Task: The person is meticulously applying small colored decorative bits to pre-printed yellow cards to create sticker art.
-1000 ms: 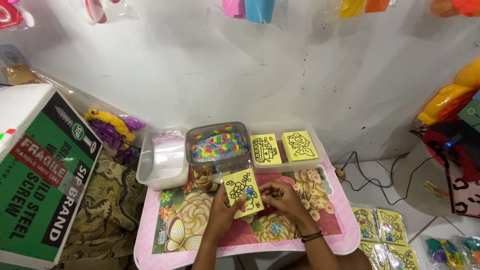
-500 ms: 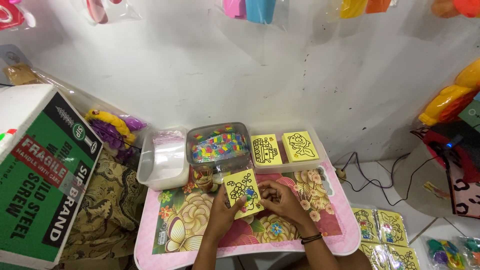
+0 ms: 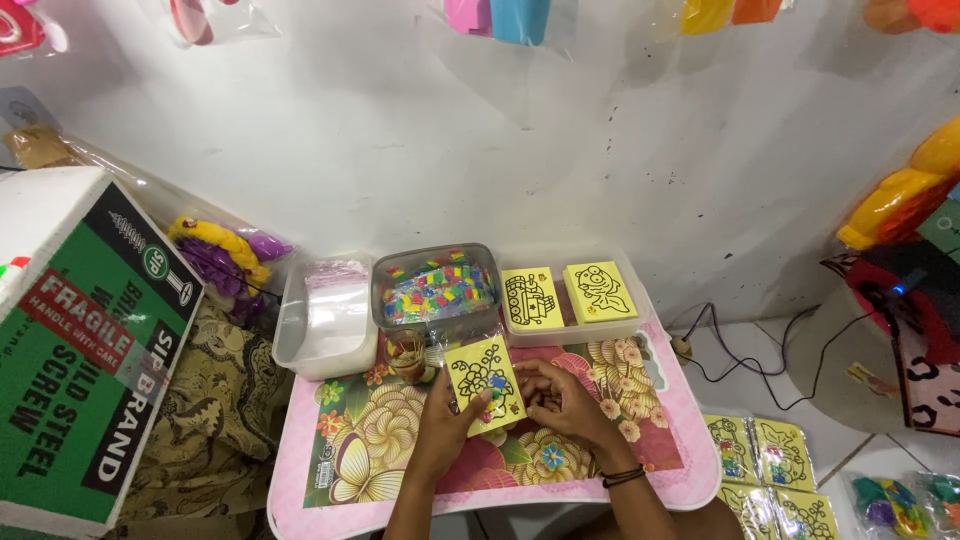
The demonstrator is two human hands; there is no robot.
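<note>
White wall (image 3: 400, 150), scuffed and marked; backs the table, with bagged coloured toys hung along its top edge.
Green, white-topped carton (image 3: 80, 350), well to the left of the table, on patterned brown cloth (image 3: 225, 400).
Table (image 3: 680, 470), low, pink-rimmed, floral top in yellow and pink.
Clear tub of plastic bags (image 3: 325, 315), on the table's far left corner.
Clear tub of small multicoloured pieces (image 3: 437, 290), far edge of the table, at centre.
White tray (image 3: 570, 330), far right of the table, holding two yellow picture cards (image 3: 530, 297).
Black cable (image 3: 760, 370), on the floor to the right of the table.
Packed yellow cards (image 3: 770, 470), floor, near the table's right corner.
Left hand (image 3: 445, 425) and right hand (image 3: 560, 400), over the table's middle; left fingers closed on the lower edge of the yellow card (image 3: 484, 380), right fingers curled beside its right edge; whether they pinch anything cannot be told.
Yellow card: black-outlined drawing, partly coloured, tilted, raised just above the table's centre.
</note>
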